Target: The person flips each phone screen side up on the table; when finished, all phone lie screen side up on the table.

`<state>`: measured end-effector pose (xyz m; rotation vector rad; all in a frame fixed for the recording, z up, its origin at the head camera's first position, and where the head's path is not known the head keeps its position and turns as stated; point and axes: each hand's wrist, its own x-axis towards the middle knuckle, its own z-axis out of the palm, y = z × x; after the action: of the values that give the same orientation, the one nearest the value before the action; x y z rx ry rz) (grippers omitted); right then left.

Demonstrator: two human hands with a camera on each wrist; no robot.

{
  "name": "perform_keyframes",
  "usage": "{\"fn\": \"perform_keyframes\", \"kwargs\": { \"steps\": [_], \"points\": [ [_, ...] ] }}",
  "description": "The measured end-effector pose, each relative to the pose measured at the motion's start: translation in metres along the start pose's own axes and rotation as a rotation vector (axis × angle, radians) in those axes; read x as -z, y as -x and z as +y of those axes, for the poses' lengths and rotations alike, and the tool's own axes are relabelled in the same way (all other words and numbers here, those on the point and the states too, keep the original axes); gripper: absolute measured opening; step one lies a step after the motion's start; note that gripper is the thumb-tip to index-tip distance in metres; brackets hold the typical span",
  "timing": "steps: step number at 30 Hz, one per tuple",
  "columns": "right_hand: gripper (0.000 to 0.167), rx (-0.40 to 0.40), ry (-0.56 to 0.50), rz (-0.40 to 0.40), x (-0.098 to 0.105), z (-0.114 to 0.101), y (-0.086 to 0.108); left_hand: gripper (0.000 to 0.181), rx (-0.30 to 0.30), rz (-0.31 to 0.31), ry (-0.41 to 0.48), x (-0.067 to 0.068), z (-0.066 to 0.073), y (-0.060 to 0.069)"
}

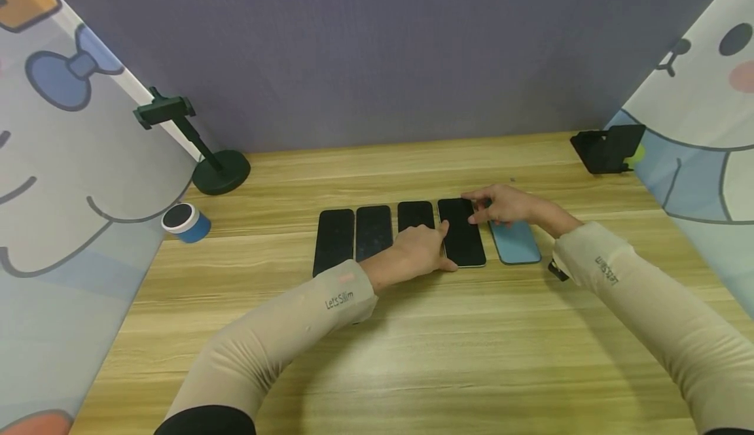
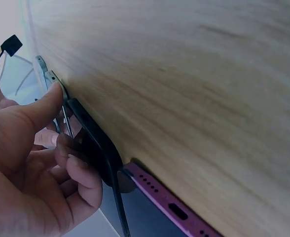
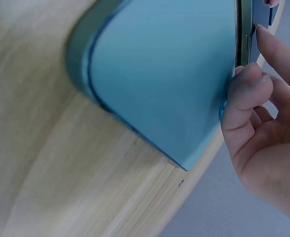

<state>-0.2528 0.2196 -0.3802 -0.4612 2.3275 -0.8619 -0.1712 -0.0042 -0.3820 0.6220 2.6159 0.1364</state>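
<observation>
Several phones lie side by side in a row on the table. My left hand [image 1: 415, 252] reaches over the third black phone [image 1: 415, 212] and holds the left side and near-left corner of a pale-rimmed black phone [image 1: 463, 239]. Thumb and finger of my right hand [image 1: 506, 205] hold that same phone at its far end and right side. Beside it, partly under my right hand, is a light blue phone [image 3: 160, 64], back up. Two more dark-screened phones, the leftmost phone [image 1: 334, 239] and a purple-rimmed phone [image 2: 174, 210], lie to the left.
A dark green phone stand [image 1: 220, 170] stands at the back left, with a blue and white round tub [image 1: 191, 224] in front of it. At the back right is a black folding stand [image 1: 609, 149]. A grey partition [image 1: 383, 55] closes the table's far edge.
</observation>
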Motion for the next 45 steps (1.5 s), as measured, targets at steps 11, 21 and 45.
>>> {"fn": "perform_keyframes", "kwargs": {
  "steps": [11,21,45],
  "points": [
    [0.075,-0.011,-0.056,0.105,0.021,0.014,0.024,0.094,-0.023,0.037,-0.035,0.015,0.008,-0.005],
    [0.074,-0.05,-0.064,0.141,0.038,0.047,0.046,0.084,-0.127,0.198,-0.178,0.002,0.03,-0.029],
    [0.076,-0.067,-0.145,0.149,0.035,0.058,0.043,0.09,-0.099,0.18,-0.258,-0.011,0.074,-0.05]
  ]
}}
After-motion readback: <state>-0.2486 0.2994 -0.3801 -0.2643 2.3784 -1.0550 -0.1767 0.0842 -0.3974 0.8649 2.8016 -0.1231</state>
